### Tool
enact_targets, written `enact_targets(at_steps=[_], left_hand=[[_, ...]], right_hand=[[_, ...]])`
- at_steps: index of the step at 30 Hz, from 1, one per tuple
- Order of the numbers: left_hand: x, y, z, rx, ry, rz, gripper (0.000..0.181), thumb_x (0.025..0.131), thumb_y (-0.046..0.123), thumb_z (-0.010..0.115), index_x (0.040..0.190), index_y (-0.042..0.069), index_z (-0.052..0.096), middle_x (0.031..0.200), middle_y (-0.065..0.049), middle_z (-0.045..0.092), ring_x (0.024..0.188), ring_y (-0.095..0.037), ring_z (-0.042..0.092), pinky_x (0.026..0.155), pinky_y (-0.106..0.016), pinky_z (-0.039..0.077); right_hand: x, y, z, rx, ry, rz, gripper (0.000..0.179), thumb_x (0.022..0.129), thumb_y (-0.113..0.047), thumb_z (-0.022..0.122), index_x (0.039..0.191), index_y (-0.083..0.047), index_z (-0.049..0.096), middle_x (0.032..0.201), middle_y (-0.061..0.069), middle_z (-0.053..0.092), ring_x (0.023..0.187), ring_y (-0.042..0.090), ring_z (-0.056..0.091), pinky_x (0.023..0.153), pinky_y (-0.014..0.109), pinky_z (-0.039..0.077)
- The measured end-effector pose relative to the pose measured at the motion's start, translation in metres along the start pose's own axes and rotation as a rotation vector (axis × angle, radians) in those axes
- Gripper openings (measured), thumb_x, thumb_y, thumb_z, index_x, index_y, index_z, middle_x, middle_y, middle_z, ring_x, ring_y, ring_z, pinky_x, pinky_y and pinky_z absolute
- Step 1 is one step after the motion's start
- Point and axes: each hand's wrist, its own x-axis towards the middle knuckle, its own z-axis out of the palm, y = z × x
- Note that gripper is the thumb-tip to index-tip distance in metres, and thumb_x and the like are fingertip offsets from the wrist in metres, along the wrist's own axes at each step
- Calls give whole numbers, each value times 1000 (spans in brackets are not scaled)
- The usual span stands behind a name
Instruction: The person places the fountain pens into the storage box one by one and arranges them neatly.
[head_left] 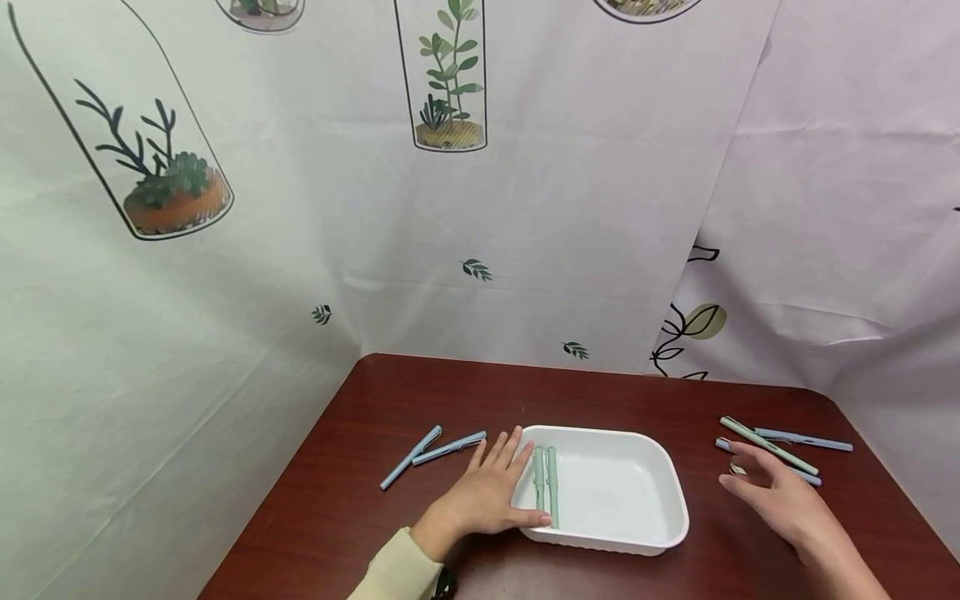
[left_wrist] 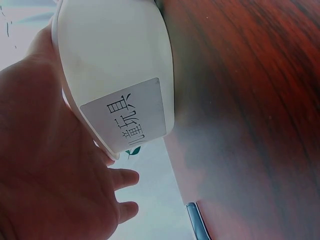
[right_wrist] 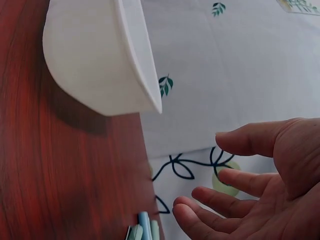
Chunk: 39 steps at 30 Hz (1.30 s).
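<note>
Tray (head_left: pixel 615 492) on tbl (head_left: pixel 600 392), 2 pens (head_left: pixel 553 492) inside, other pens (head_left: pixel 450 448) L/R

White label (left_wrist: pixel 129 117), 儿童玩具 in black print, seen sideways, on the outside of the white tray (left_wrist: pixel 110 45)

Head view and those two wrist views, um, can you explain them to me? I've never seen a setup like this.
There's no machine here, just a person's left hand and right hand, both bare. The widest picture comes from a camera worn on the head, looking forward and down. The other two come from cameras on the wrists, each watching its own hand's work. On the dark red table sits a white tray with two green pens inside. Two blue pens lie left of it, and to its right are more pens, blue and green. The left hand is at the tray's left rim, its thumb by the near ends of the green pens. The right hand is close to the pens on the right, and seems to hold nothing.
</note>
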Motion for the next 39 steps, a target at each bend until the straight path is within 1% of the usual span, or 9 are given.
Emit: enact_targets(at_steps=[2, 4, 6, 8, 11, 16, 24, 30, 39], left_hand=[[0, 0, 0, 1, 1, 1, 107, 85, 79, 57, 162, 13, 24, 170, -12, 11, 155, -34, 17, 121, -59, 18], [0, 0, 0, 2, -1, 0, 107, 85, 79, 57, 162, 13, 24, 170, -12, 11, 155, -34, 17, 121, -59, 18], [0, -1, 0, 4, -2, -1, 107, 85, 79, 57, 162, 13, 24, 170, -12, 11, 155, -34, 17, 121, -59, 17], [1, -1, 0, 3, -3, -2, 107, 85, 79, 57, 162, 13, 24, 170, -12, 11, 155, -34, 16, 121, -59, 17], [1, -1, -1, 1, -4, -3, 107, 85, 79, 57, 162, 13, 24, 170, -12, 11, 155, -34, 17, 121, -59, 18], [1, 0, -2, 0, -2, -3, 107, 85, 79, 57, 162, 13, 25, 170, -12, 12, 155, -35, 17, 121, -60, 18], [0, 0, -2, -4, -6, -4, 106, 85, 79, 57, 162, 13, 24, 170, -12, 11, 155, -34, 16, 121, -59, 18], [0, 1, -3, -9, -12, -7, 107, 85, 79, 57, 162, 14, 24, 170, -10, 11, 155, -34, 17, 122, -58, 17], [0, 1, -2, -2, -7, -10, 107, 84, 79, 57, 162, 14, 24, 170, -11, 11, 155, -34, 17, 122, -58, 17]], right_hand=[[0, 3, -3, -5, -6, 14, 73, 98, -37, 68, 151, 3, 38, 140, 32, 51, 94, -11, 51, 74, 22, 48], [0, 6, -5, -16, -15, 26, 75, 98, -39, 67, 151, 3, 37, 142, 33, 49, 97, -5, 57, 79, 29, 49], [0, 9, -8, -39, -29, 37, 76, 98, -41, 66, 152, 4, 35, 143, 35, 46, 103, 15, 66, 84, 40, 50], [1, 12, -9, -48, -43, 43, 77, 99, -41, 65, 152, 6, 33, 144, 37, 44, 113, 37, 65, 88, 51, 48], [2, 18, -10, -62, -49, 44, 77, 99, -40, 64, 151, 8, 32, 143, 38, 44, 123, 52, 54, 89, 57, 46], [5, 26, -11, -52, -62, 59, 79, 99, -39, 65, 151, 9, 30, 144, 40, 41, 125, 55, 48, 90, 55, 44], [11, 42, -16, -54, -142, 119, 84, 101, -42, 59, 153, 11, 20, 148, 43, 29, 131, 64, 28, 96, 67, 36], [16, 60, -17, -142, -196, 159, 91, 98, -49, 61, 150, 14, 20, 145, 44, 32, 128, 67, 30, 94, 69, 38], [21, 79, -11, -261, -161, 114, 91, 94, -50, 67, 144, 16, 29, 137, 47, 40, 124, 67, 37, 91, 68, 41]])
